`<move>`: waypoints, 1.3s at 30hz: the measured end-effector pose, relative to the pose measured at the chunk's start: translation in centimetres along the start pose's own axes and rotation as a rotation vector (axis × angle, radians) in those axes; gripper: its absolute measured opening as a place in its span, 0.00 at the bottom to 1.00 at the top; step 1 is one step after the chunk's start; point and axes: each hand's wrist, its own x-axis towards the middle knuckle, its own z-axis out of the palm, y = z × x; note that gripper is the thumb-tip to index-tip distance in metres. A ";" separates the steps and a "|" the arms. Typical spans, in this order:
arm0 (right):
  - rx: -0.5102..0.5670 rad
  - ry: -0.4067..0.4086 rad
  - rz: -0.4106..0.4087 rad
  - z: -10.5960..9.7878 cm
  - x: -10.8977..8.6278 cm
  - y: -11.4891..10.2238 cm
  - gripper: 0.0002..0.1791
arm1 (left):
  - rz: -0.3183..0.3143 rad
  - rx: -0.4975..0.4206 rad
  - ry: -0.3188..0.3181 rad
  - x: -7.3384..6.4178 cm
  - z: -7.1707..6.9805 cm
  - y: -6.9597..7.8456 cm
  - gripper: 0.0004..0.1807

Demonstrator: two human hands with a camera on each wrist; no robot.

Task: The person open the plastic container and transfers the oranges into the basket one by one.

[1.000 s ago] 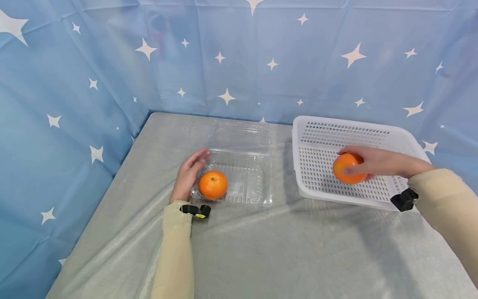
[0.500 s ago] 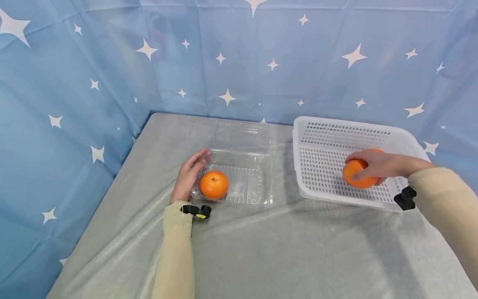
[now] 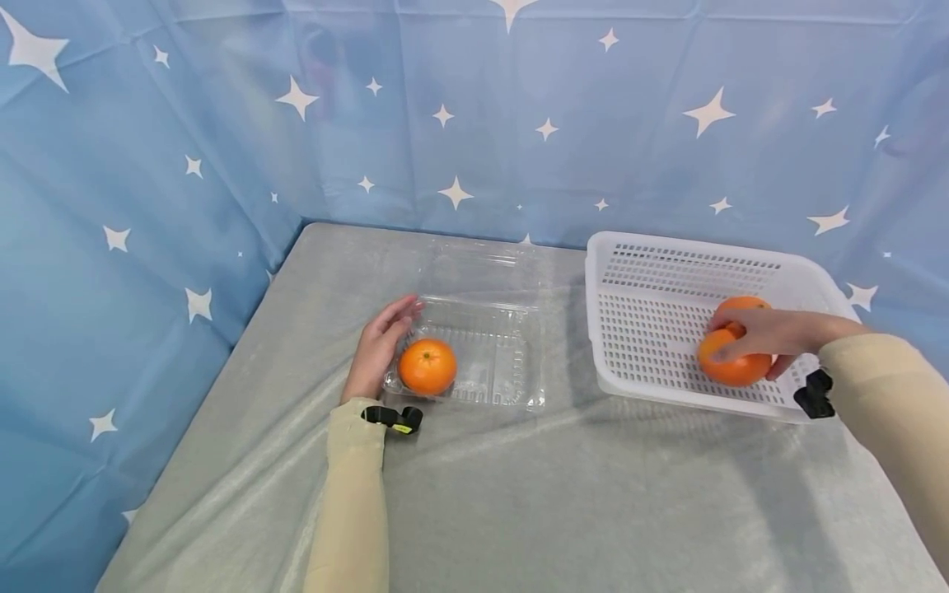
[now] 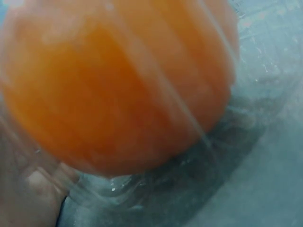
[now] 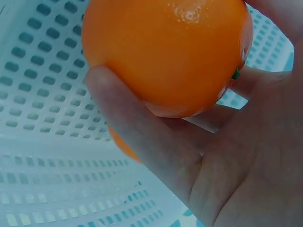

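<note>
Inside a white perforated basket, my right hand grips an orange. In the right wrist view the thumb and fingers curl round its sides. A second orange sits just behind the held one, partly covered by the hand. My left hand rests at the left wall of a clear plastic clamshell box, its fingers relaxed. One more orange lies in the box's front left part, beside that hand; it fills most of the left wrist view, behind clear plastic.
The box's clear lid is folded open toward the back. Grey cloth covers the table. A blue curtain with white stars hangs behind and to the left. The basket stands at the back right, right of the box.
My right hand has shifted rightward and slightly forward in the basket with its orange, so the second orange behind has come into sight. The left hand, box and boxed orange stay put.
</note>
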 end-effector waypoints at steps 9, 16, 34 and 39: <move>0.003 -0.019 0.027 -0.1 0.1 0.7 0.46 | -0.023 -0.002 -0.010 -0.4 0.2 1.2 0.20; -0.006 -0.007 0.047 -0.2 0.5 0.9 0.49 | -0.023 -0.012 0.008 0.0 0.0 0.1 0.18; -0.020 -0.052 0.081 0.0 0.7 0.9 0.50 | -0.036 -0.029 0.001 -0.5 0.3 1.4 0.19; -0.031 -0.051 0.083 0.0 0.8 0.8 0.47 | -0.034 -0.017 -0.008 -1.1 0.5 2.4 0.20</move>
